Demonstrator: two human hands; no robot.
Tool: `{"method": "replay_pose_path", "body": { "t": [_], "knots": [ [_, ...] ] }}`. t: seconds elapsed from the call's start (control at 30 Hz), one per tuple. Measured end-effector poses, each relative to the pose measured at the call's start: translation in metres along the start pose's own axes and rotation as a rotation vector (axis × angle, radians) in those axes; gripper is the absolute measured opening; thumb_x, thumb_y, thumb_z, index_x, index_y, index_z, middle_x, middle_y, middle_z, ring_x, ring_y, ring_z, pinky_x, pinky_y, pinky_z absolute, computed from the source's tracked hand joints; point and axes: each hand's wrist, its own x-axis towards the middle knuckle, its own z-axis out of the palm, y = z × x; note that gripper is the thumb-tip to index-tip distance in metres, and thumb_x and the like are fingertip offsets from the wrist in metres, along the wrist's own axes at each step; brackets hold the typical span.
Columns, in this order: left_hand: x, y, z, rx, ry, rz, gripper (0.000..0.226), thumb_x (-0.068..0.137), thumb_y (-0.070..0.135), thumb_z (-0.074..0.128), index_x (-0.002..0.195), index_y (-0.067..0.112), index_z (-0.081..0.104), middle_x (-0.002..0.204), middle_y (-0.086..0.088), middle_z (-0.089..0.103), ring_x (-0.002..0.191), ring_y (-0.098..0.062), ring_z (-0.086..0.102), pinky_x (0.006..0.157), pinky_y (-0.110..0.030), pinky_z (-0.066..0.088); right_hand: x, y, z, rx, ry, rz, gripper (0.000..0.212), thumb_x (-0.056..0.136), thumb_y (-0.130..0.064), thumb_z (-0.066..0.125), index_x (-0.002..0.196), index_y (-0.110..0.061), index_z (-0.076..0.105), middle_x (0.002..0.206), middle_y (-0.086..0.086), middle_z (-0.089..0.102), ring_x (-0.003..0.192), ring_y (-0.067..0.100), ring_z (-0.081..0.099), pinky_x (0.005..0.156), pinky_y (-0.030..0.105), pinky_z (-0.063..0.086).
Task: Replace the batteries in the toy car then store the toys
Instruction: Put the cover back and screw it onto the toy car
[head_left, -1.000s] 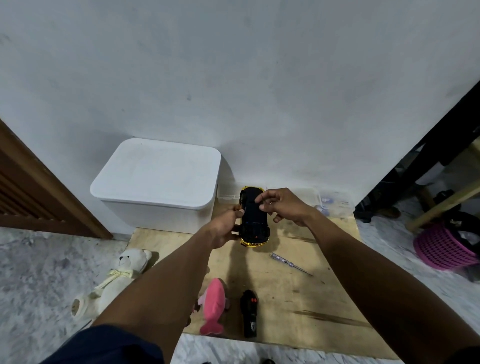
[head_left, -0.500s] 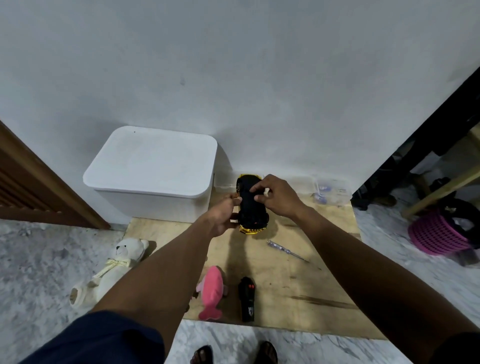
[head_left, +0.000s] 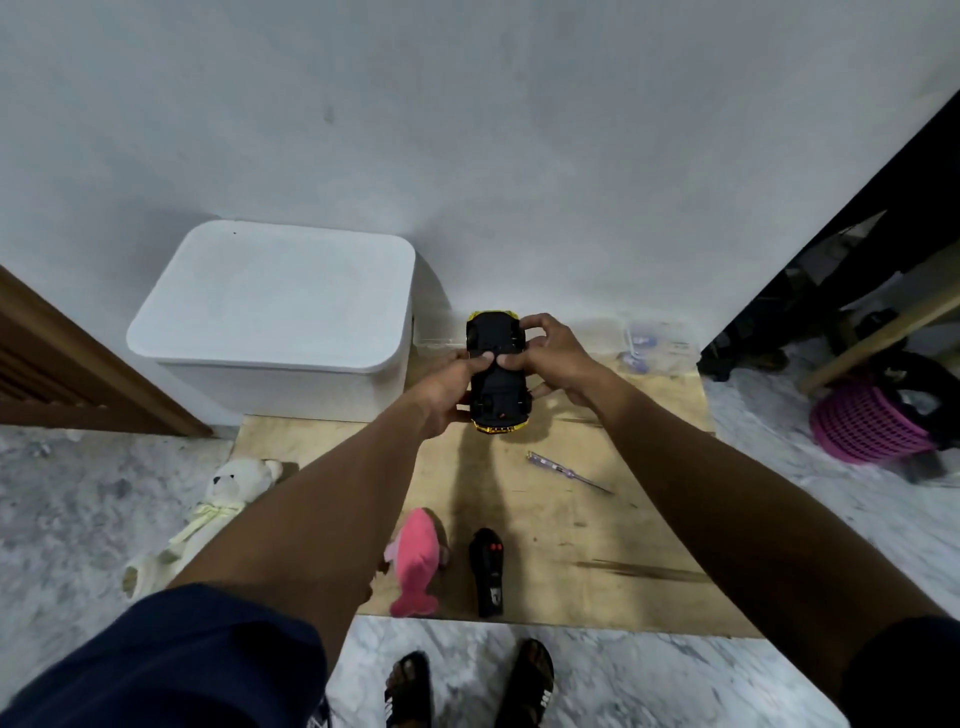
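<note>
The yellow toy car (head_left: 497, 396) is held upside down above the wooden board (head_left: 597, 525), its black underside facing me. My left hand (head_left: 453, 391) grips its left side with the thumb pressed on the middle of the underside. My right hand (head_left: 551, 354) holds the right side, thumb next to the left one, fingers curled over the far end. A pink-handled screwdriver (head_left: 567, 472) lies on the board just right of the car. The black remote control (head_left: 487, 570) and a pink plush fish (head_left: 416, 567) lie at the board's near edge. No batteries are visible.
A closed white storage box (head_left: 280, 312) stands against the wall at the left. A white teddy bear (head_left: 218, 504) lies on the marble floor beside the board. Clear plastic packaging (head_left: 655, 344) sits at the board's far right. A pink basket (head_left: 866, 422) stands at right; my sandalled feet (head_left: 467, 686) are below.
Both thumbs have come together on the middle of the car's underside; the right hand shifted from the far end to the right side. My view has tilted down, showing my feet.
</note>
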Motion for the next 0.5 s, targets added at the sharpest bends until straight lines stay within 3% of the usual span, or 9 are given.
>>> {"method": "replay_pose_path", "body": {
  "t": [0.1,0.17,0.23,0.37,0.5],
  "knots": [
    [0.009,-0.005,0.001,0.022,0.055,-0.021,0.034,0.100,0.031,0.055,0.130,0.015,0.052,0.109,-0.007,0.072,0.093,-0.029,0.069,0.083,-0.044,0.055,0.002,0.013,-0.007,0.033,-0.046,0.002,0.049,0.085,-0.012,0.075,0.127,-0.024,0.053,0.107,0.008,0.070,0.095,0.018,0.070,0.063,0.039,0.062],
    [0.013,-0.010,-0.001,0.028,0.067,-0.041,0.033,0.101,0.031,0.054,0.129,0.014,0.053,0.111,-0.008,0.070,0.093,-0.030,0.068,0.086,-0.046,0.053,0.002,0.036,-0.014,0.022,0.019,0.040,0.043,0.084,-0.015,0.071,0.124,-0.026,0.059,0.108,0.008,0.070,0.097,0.022,0.070,0.072,0.044,0.063],
    [0.016,-0.015,-0.003,0.034,0.078,-0.056,0.030,0.101,0.030,0.053,0.126,0.014,0.054,0.111,-0.009,0.070,0.093,-0.030,0.067,0.089,-0.048,0.052,0.001,0.068,-0.022,-0.189,0.094,0.063,0.040,0.078,-0.014,0.073,0.114,-0.027,0.064,0.106,0.005,0.070,0.094,0.027,0.070,0.075,0.043,0.060],
    [0.018,-0.023,-0.010,0.043,0.110,-0.080,0.015,0.100,0.030,0.055,0.109,0.018,0.055,0.103,-0.007,0.072,0.089,-0.029,0.068,0.090,-0.049,0.054,-0.012,0.133,-0.024,-0.765,-0.075,0.078,0.056,0.069,-0.020,0.086,0.121,-0.019,0.064,0.122,0.003,0.065,0.111,0.022,0.062,0.090,0.034,0.053],
    [0.017,-0.026,-0.013,0.046,0.101,-0.081,0.009,0.100,0.029,0.055,0.103,0.021,0.054,0.097,-0.003,0.070,0.084,-0.027,0.068,0.079,-0.044,0.055,-0.020,0.159,-0.018,-0.844,-0.064,0.058,0.059,0.064,-0.022,0.091,0.117,-0.021,0.064,0.109,-0.002,0.056,0.103,0.020,0.056,0.083,0.031,0.048]
  ]
}}
